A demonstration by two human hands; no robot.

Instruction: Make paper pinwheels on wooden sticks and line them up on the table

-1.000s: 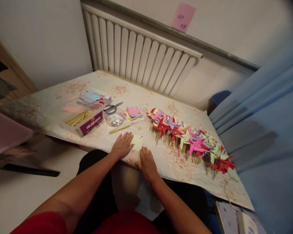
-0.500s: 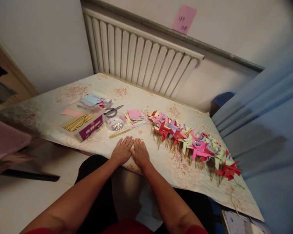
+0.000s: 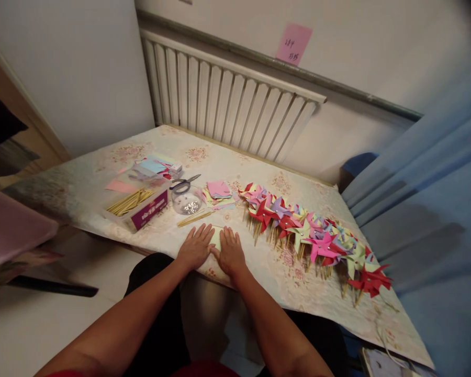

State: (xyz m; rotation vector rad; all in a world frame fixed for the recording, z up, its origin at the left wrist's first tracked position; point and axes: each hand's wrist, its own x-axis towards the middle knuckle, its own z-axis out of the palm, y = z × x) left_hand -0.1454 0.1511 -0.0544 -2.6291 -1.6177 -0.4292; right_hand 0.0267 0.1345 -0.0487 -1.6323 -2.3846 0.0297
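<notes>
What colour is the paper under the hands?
The paper is pale yellow; the head view shows it.

**Setting: a room in a home, table used as a paper-craft station**

White ribbed radiator (image 3: 235, 99) runs along the wall under a grey ledge. Blue curtain (image 3: 427, 199) hangs at the right. Table (image 3: 102, 167) stands against the radiator, covered by a floral cloth (a household pattern, not a workbench surface). Walls are plain white, with a pale floor (image 3: 43, 324) and a wooden door frame (image 3: 27, 125) at the left edge. Pink note (image 3: 293, 43) with handwritten figures sticks to the wall above the radiator.

On the cloth:
- a long row of paper pinwheels (image 3: 310, 230) on sticks
- scissors (image 3: 184, 183)
- a box of wooden sticks (image 3: 139, 201)
- loose coloured paper squares (image 3: 219, 189)
- a clear tub (image 3: 186, 200) of small shiny bits
</notes>
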